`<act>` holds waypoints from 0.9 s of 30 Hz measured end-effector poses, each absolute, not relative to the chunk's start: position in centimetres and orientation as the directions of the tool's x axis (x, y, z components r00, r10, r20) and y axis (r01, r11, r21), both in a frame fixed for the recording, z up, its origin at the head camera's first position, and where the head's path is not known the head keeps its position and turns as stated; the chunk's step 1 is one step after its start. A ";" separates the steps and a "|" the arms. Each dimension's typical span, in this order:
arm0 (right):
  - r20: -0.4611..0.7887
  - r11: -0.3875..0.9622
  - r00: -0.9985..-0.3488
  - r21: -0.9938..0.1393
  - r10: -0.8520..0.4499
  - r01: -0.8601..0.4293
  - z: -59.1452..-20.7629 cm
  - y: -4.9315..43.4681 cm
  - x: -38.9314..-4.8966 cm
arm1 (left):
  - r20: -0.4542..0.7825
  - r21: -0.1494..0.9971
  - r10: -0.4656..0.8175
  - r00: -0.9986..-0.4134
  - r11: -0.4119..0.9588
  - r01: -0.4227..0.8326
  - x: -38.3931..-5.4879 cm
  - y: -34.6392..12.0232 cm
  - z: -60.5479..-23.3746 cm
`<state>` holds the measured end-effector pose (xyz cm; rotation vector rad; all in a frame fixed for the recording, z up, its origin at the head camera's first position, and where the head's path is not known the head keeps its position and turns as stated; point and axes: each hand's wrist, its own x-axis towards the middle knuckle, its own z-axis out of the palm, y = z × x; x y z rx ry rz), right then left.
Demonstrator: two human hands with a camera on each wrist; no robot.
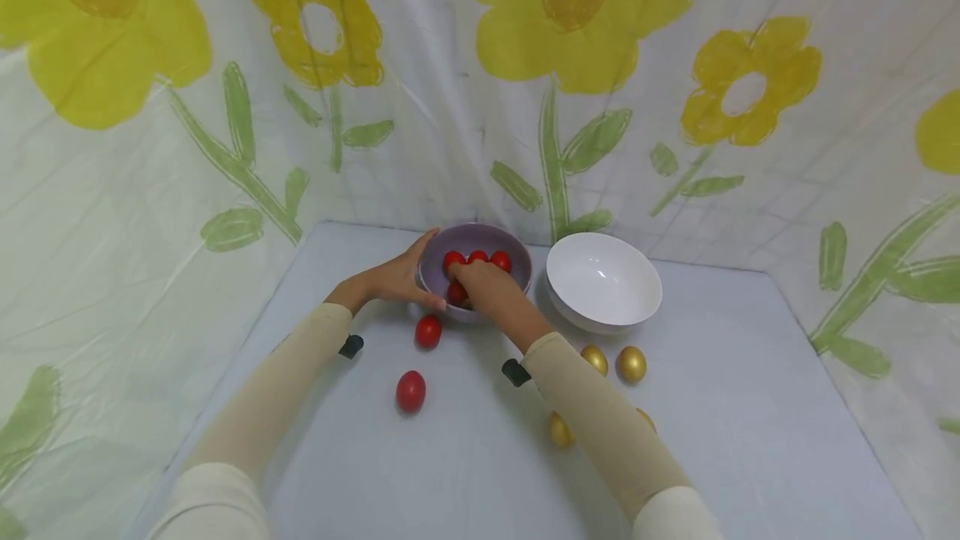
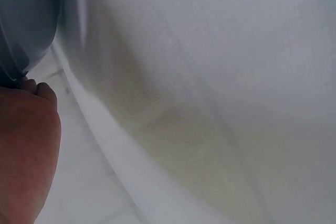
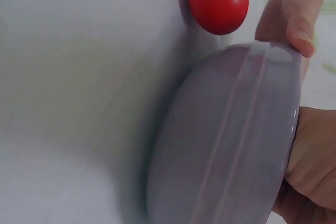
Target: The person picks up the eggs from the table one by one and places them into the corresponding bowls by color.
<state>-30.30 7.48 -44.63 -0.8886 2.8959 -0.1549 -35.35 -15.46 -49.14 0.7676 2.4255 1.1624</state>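
A purple bowl [image 1: 521,277] stands at the back of the table with several red eggs [image 1: 500,260] inside. My left hand [image 1: 402,277] holds it at the left, thumb on the near rim and fingers round the side; the right wrist view shows the thumb over the rim. Reaching down into the bowl, my right hand [image 1: 487,286] has its fingers curled about a red egg [image 1: 456,293] near the front wall. In the right wrist view part of that hand is hidden behind the bowl wall [image 3: 220,145].
Two red eggs, a nearer one [image 1: 411,392] and one by the bowl [image 1: 428,331], lie on the table [image 1: 360,473]. A white bowl [image 1: 603,282] stands right of the purple one. Several gold eggs [image 1: 632,364] lie around my right forearm. A flowered curtain [image 1: 420,107] hangs behind.
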 end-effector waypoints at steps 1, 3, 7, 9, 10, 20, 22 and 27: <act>-0.072 0.825 -0.824 -0.125 -0.562 -0.552 -44.6 7.5 -30.3 | -0.070 0.793 0.604 -0.794 0.517 0.323 -35.4 -15.4 -49.2; -0.075 0.828 -0.827 -0.123 -0.557 -0.547 -44.7 7.6 -30.3 | -0.071 0.794 0.603 -0.794 0.517 0.321 -35.4 -15.3 -49.2; -0.064 0.830 -0.833 -0.162 -0.549 -0.534 -44.5 7.9 -30.0 | -0.078 0.792 0.602 -0.795 0.522 0.317 -35.4 -15.2 -49.3; -0.052 0.833 -0.845 -0.210 -0.532 -0.512 -44.2 8.1 -29.7 | -0.077 0.791 0.603 -0.794 0.522 0.320 -35.4 -15.2 -49.3; -0.039 0.836 -0.854 -0.233 -0.518 -0.497 -44.0 8.2 -29.5 | -0.077 0.791 0.604 -0.793 0.521 0.320 -35.4 -15.1 -49.2; 0.302 0.600 -0.839 -0.592 -0.453 -0.538 -41.2 9.3 -24.4 | -0.055 0.778 0.622 -0.781 0.517 0.357 -35.6 -15.3 -49.0; 0.353 0.527 -0.827 -0.644 -0.438 -0.554 -40.9 9.2 -22.8 | -0.045 0.783 0.626 -0.778 0.506 0.362 -35.7 -15.5 -49.1; 0.402 0.364 -0.793 -0.729 -0.458 -0.580 -41.8 8.8 -19.4 | -0.011 0.785 0.634 -0.773 0.484 0.386 -35.7 -15.8 -49.1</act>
